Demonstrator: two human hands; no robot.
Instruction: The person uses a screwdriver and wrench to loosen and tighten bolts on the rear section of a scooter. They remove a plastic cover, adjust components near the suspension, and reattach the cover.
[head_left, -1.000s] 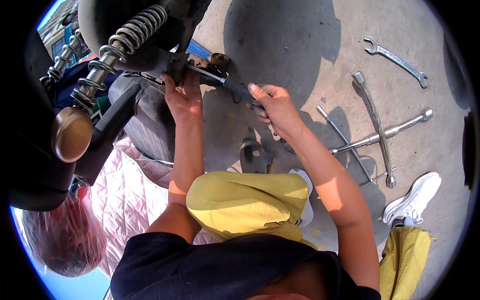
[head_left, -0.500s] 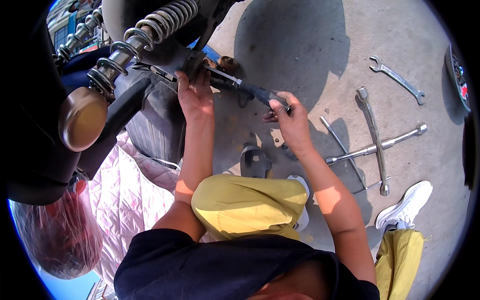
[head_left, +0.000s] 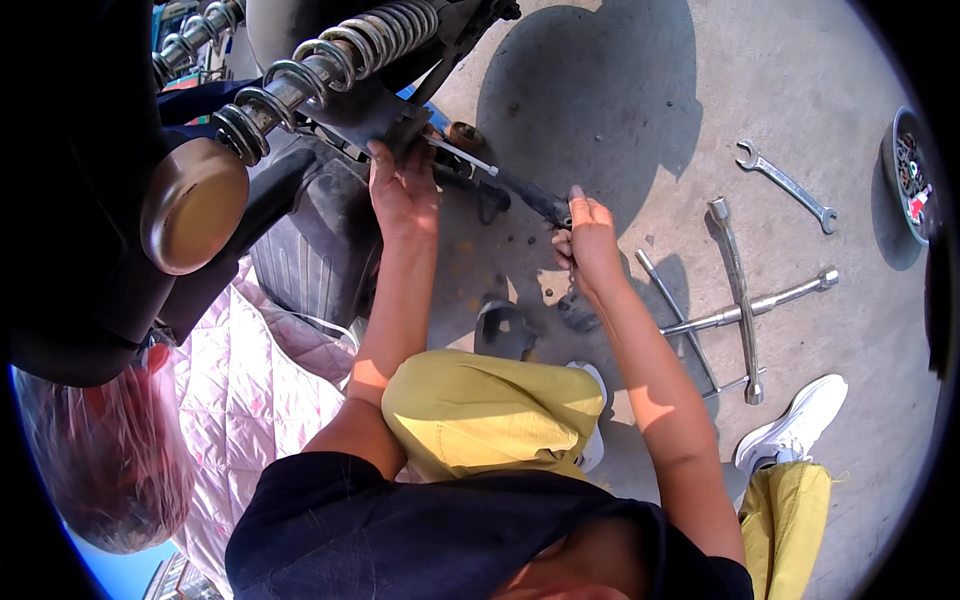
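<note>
In the upper middle, my left hand [head_left: 405, 205] reaches up under the scooter body. Its thumb and fingers close around a dark bracket-like part [head_left: 405, 125], and the fingertips are partly hidden. A slim silver shaft [head_left: 462, 156] slopes from beside that part down to a long black piece [head_left: 537, 197]; whether the two form one tool I cannot tell. My right hand [head_left: 594, 245] has its fingers curled at the near end of the black piece, its thumb mostly hidden. Above my left hand slants a coil-spring shock absorber [head_left: 300, 85].
A double open-ended spanner [head_left: 790, 187], a cross-shaped wheel wrench [head_left: 738, 300] and a thin T-bar [head_left: 675, 305] lie on the right. Farther right stands a bowl [head_left: 891, 165] of small parts. A pink quilted cover [head_left: 260, 400] and plastic-wrapped round object [head_left: 105, 460] are at left.
My right hand has shifted its grip at the end of the black piece, its thumb no longer on top. The whole view has shifted slightly. My left hand keeps its place on the bracket-like part.
</note>
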